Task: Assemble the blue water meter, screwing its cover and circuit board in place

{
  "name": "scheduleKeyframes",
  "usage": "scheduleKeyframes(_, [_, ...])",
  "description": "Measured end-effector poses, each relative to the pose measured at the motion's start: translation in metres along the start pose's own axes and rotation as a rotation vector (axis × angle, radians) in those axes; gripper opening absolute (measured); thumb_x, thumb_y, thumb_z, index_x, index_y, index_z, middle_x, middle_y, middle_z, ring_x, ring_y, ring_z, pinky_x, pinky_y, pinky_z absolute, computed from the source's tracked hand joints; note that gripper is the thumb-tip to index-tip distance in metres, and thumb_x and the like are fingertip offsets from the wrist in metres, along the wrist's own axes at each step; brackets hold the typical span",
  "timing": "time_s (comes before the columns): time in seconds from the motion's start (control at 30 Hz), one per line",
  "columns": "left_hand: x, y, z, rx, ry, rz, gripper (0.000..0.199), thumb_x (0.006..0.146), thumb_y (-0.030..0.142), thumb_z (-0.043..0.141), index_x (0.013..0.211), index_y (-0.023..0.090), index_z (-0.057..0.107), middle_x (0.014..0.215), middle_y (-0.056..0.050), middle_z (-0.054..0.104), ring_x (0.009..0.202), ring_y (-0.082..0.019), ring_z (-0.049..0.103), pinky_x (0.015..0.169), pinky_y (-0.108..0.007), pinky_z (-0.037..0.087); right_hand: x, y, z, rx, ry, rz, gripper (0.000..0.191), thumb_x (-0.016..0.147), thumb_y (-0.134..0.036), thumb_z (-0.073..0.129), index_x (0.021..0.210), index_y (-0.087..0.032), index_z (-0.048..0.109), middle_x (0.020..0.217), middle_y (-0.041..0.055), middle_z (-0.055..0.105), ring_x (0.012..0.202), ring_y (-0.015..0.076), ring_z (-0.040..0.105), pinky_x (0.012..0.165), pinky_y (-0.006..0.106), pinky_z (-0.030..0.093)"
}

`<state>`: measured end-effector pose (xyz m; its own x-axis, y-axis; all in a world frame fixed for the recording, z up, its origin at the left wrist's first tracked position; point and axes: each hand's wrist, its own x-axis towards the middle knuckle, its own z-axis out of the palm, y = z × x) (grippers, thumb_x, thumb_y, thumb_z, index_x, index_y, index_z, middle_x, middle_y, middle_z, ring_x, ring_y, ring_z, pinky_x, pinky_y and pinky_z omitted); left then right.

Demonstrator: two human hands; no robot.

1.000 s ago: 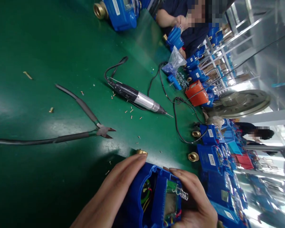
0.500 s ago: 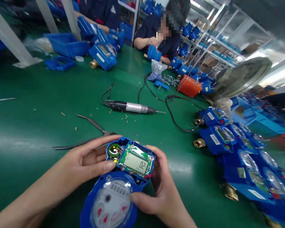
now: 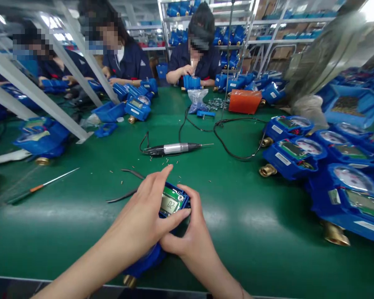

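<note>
Head view: the left hand [image 3: 142,209] and right hand [image 3: 187,238] are together, clamped on a blue water meter [image 3: 146,261] held above the near part of the green workbench [image 3: 252,253], directly in front of the person. The left fingers [image 3: 156,180] curl over the meter's far left side and the left thumb [image 3: 177,220] crosses toward the right, while the right fingers [image 3: 191,199] wrap its right edge. A green circuit board [image 3: 174,193] with an LCD [image 3: 169,204] shows at the far end, between the hands, and a brass fitting [image 3: 130,281] sticks out at the near end. The meter's long axis therefore runs from far to near, leaning slightly toward the near left. Just left of the hands lie diagonal cutters [image 3: 124,195], partly hidden behind the left hand. Farther away are an electric screwdriver [image 3: 174,148] with a black cable [image 3: 227,143] and scattered brass bits [image 3: 166,160]. An orange-handled screwdriver [image 3: 34,189] lies to the left, and a row of blue water meters [image 3: 294,153] lies to the right. At the far side, beyond an orange box [image 3: 244,101] and a plastic bag [image 3: 198,101], a co-worker [image 3: 195,62] holds a blue housing [image 3: 191,82] in both hands.
</note>
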<state>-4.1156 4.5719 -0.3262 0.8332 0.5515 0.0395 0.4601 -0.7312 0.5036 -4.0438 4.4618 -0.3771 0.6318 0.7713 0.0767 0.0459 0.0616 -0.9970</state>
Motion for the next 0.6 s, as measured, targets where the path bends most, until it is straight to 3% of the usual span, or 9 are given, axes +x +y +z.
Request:
scheduleKeyframes(0.4, [0.010, 0.008, -0.008, -0.133, -0.054, -0.007, 0.050, 0.080, 0.034, 0.058, 0.127, 0.024, 0.042, 0.123, -0.006, 0.052, 0.117, -0.025, 0.047, 0.103, -0.042, 0.036, -0.001, 0.003, -0.001, 0.025, 0.008, -0.019, 0.068, 0.068, -0.018, 0.067, 0.127, -0.029, 0.035, 0.131, 0.0057, 0.046, 0.124, 0.0263, 0.046, 0.106, 0.047, 0.038])
scheduleKeyframes(0.6, [0.015, 0.006, -0.015, -0.146, -0.114, -0.022, 0.047, 0.077, 0.036, 0.060, 0.120, 0.024, 0.044, 0.119, -0.004, 0.053, 0.111, -0.023, 0.051, 0.098, -0.038, 0.042, 0.000, 0.003, 0.003, 0.025, 0.063, -0.037, 0.067, 0.066, -0.018, 0.066, 0.125, -0.031, 0.037, 0.126, 0.0036, 0.044, 0.121, 0.0248, 0.046, 0.105, 0.045, 0.039])
